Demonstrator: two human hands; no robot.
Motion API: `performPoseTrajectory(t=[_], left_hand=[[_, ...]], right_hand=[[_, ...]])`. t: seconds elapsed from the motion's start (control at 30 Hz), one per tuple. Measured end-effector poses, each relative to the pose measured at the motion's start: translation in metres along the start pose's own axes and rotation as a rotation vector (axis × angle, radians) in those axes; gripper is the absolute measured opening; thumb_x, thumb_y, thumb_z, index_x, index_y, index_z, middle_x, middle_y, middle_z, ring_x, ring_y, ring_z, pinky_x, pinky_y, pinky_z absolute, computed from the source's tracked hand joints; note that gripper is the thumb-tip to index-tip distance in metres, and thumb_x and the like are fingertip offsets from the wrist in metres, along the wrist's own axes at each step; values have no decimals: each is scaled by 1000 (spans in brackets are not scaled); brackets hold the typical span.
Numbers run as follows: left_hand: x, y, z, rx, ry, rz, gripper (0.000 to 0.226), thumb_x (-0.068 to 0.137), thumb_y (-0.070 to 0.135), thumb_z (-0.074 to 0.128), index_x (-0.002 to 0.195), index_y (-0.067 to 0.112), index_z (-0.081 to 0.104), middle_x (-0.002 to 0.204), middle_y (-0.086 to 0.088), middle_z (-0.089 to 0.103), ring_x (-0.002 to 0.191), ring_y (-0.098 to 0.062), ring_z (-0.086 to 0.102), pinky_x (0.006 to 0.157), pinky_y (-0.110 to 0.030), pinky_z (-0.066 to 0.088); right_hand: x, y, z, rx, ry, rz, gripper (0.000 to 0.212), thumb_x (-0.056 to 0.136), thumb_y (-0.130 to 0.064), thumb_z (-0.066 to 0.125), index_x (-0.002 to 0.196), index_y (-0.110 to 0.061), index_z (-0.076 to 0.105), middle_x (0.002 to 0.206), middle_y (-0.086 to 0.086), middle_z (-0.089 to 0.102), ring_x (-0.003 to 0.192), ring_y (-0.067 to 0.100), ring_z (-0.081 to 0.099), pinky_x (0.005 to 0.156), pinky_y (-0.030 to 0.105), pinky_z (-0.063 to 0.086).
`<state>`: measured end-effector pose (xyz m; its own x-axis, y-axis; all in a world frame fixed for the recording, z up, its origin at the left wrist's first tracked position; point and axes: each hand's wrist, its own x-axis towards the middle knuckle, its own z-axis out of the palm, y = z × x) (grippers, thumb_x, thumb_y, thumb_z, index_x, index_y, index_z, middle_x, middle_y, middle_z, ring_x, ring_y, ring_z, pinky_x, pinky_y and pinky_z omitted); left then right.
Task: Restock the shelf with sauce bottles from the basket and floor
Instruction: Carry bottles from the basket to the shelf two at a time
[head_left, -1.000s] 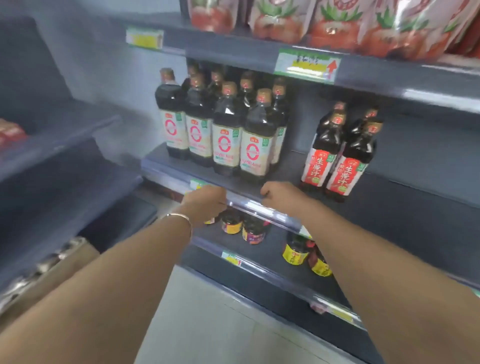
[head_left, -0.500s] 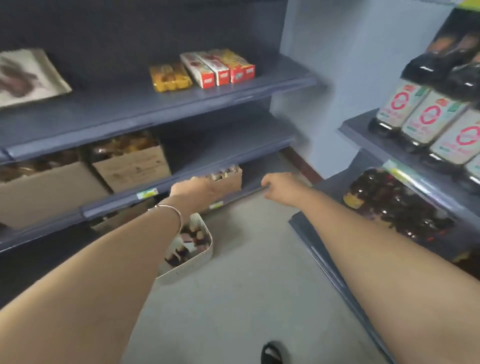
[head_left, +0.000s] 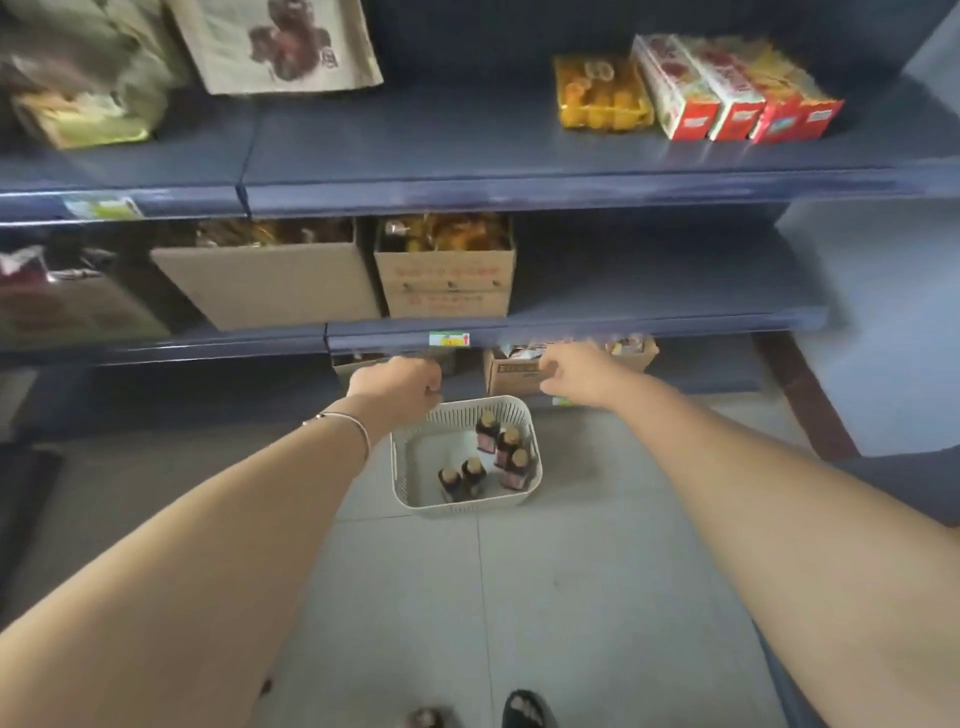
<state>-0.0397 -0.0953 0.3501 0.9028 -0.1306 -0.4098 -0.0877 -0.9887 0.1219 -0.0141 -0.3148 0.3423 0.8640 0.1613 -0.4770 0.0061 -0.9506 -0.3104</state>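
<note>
basket (head_left: 410, 500) on floor (head_left: 519, 597) | five sauce bottles (head_left: 505, 453) upright inside | left hand (head_left: 397, 382) curled, empty | right hand (head_left: 577, 371) loose, empty

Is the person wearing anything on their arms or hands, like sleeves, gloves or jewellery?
Both arms are bare as far as the view reaches, with no sleeves and no gloves. A thin silver-coloured bangle circles the wrist behind the left hand. The right hand and its wrist carry nothing; no watch or ring shows.
</note>
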Motion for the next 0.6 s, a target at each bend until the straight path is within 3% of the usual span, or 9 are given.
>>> performPoseTrajectory(t=[0.27,0.33,0.43,0.5,0.53,0.6], left_hand=[[107,-70,39,-77,-99,-8,24,92,32,46,112,27,58,121,-2,60,111,-28,57,86,-32,44],[143,-81,64,-72,-157,38,24,92,30,45,112,26,58,120,-4,61,109,-29,58,84,-33,45],[185,-93,122,-55,-249,99,26,92,30,45,115,25,57,122,-3,60,109,-26,59,82,-31,45],[209,-96,166,-27,-325,144,28,94,30,44,119,24,55,127,-1,56,114,-24,55,83,-27,42],[220,-97,188,-11,-369,163,29,95,30,43,121,23,54,129,-2,54,116,-24,54,85,-28,42],[239,-96,231,7,-434,187,31,96,29,41,124,21,53,131,-4,53,116,-27,54,90,-33,45]], right_hand=[[122,-38,52,93,-63,27,34,91,-24,58,124,-17,58,122,8,61,111,26,58,94,31,45],[159,-37,86,150,-78,79,31,90,-24,60,120,-18,59,116,7,62,103,26,60,86,28,46],[204,-34,146,228,-132,137,7,87,-28,60,92,-33,60,91,2,59,82,24,61,70,28,49],[233,-20,194,247,-168,184,10,83,-36,63,74,-37,58,86,-1,56,85,25,66,74,35,56],[245,-12,218,249,-193,215,3,82,-37,63,80,-39,62,90,0,57,88,25,66,75,36,56],[265,4,262,264,-238,236,34,84,-32,60,119,-36,61,97,-4,58,85,20,61,65,30,49]])
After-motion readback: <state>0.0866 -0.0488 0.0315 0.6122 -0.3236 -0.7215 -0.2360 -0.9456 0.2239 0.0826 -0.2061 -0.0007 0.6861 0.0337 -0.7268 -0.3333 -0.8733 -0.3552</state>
